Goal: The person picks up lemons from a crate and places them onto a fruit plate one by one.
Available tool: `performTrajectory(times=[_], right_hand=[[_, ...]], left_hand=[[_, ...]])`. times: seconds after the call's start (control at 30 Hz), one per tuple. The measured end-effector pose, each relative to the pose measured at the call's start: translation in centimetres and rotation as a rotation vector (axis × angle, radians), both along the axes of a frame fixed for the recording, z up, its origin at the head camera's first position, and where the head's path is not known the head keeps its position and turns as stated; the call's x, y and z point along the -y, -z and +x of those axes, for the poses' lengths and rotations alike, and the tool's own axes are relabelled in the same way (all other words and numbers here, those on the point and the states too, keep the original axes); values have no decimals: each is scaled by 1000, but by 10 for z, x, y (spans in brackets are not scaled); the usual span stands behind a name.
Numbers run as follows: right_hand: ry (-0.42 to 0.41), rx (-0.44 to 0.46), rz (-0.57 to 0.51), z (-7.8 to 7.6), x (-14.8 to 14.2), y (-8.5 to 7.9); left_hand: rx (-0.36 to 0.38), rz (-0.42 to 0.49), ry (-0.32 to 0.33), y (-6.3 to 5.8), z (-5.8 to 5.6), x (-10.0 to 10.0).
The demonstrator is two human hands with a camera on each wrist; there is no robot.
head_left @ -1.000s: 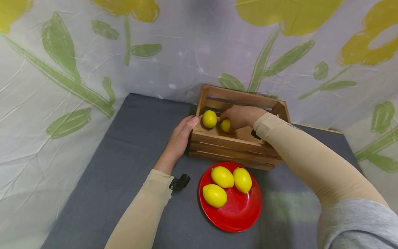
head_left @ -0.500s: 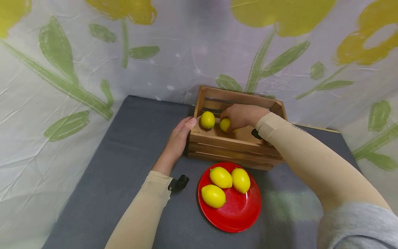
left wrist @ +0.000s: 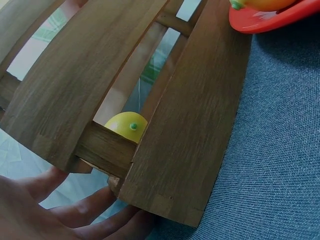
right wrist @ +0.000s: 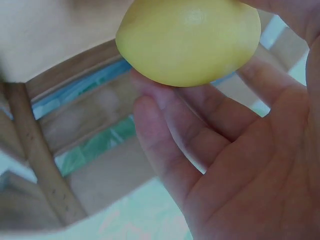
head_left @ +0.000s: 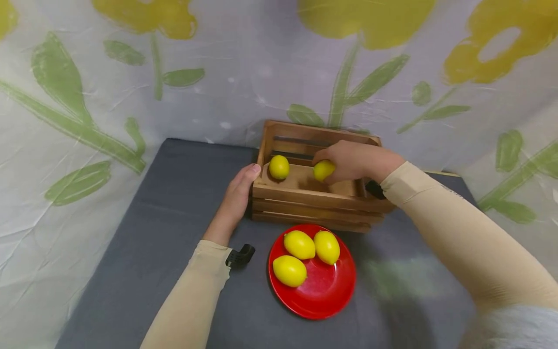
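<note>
My right hand (head_left: 350,159) holds a yellow lemon (head_left: 324,170) inside the slatted wooden crate (head_left: 311,206). In the right wrist view this lemon (right wrist: 192,42) lies against the fingertips, with the thumb side at the upper right. My left hand (head_left: 237,196) grips the crate's left end, thumb at the top rim and fingers down the outside; the left wrist view has those fingers (left wrist: 82,212) against the end slats. Another lemon (head_left: 279,167) sits in the crate's left part and shows through a gap between the slats.
A red plate (head_left: 320,303) stands in front of the crate, bearing three lemons (head_left: 299,245). Dark grey cloth (head_left: 192,165) covers the table. Behind it hangs a pale curtain (head_left: 244,72) printed with yellow flowers and green leaves.
My right hand has drawn slightly up and right within the crate, with the lemon in its grip. The whole head view has shifted, while my left hand keeps its place on the crate.
</note>
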State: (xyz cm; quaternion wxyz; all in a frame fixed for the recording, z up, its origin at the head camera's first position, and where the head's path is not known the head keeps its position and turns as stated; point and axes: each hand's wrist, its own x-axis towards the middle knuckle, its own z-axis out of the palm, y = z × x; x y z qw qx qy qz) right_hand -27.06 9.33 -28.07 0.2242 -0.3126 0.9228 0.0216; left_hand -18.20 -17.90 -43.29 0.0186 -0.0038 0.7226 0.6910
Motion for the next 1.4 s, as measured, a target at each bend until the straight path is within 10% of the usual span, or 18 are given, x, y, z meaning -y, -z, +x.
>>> performTrajectory(times=[0.83, 1.4], right_hand=[[11, -183, -74, 101, -24, -46], [-64, -47, -146, 168, -15, 34]], left_hand=[[-35, -44, -11, 9, -6, 24], [-42, -70, -8, 5, -5, 21]])
